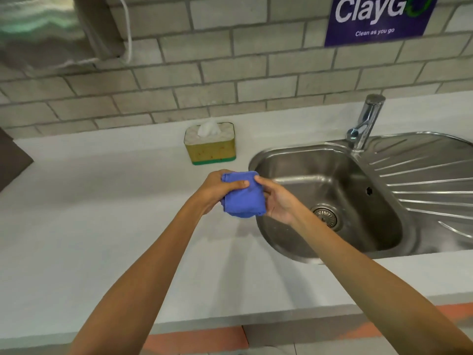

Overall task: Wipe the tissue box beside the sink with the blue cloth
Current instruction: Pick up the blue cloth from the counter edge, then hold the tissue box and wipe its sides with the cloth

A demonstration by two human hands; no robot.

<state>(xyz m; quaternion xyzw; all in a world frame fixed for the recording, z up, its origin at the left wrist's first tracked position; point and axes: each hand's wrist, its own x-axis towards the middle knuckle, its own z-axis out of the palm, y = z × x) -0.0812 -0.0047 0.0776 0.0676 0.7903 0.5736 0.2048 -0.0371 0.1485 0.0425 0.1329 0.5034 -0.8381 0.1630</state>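
A: Entry: both hands are holding the blue cloth [244, 194] in the air, above the surface [89, 213] at the sink's [330, 175] left rim. The left hand [221, 187] is wrapping it from the side, thumb lying across the front; the right hand [277, 201] is cupping the other edge, fingers [261, 181] curling onto the fabric.

B: And the tissue box [210, 144]?

A: It is standing upright near the tiled wall, just left of the sink, well apart from the cloth. A white tissue is poking out of its top.

B: Progress?

A: I am judging it early. Cloth in hand and bunched (folded or merely crumpled, I cannot tell); no contact with the box yet, so all the wiping is still left.

B: Anything unclear?

A: The box's back and far side are facing away. Orange specks are showing on its front; dirt or print, I cannot tell. The purple sign [378, 19] is getting cut off at the top.
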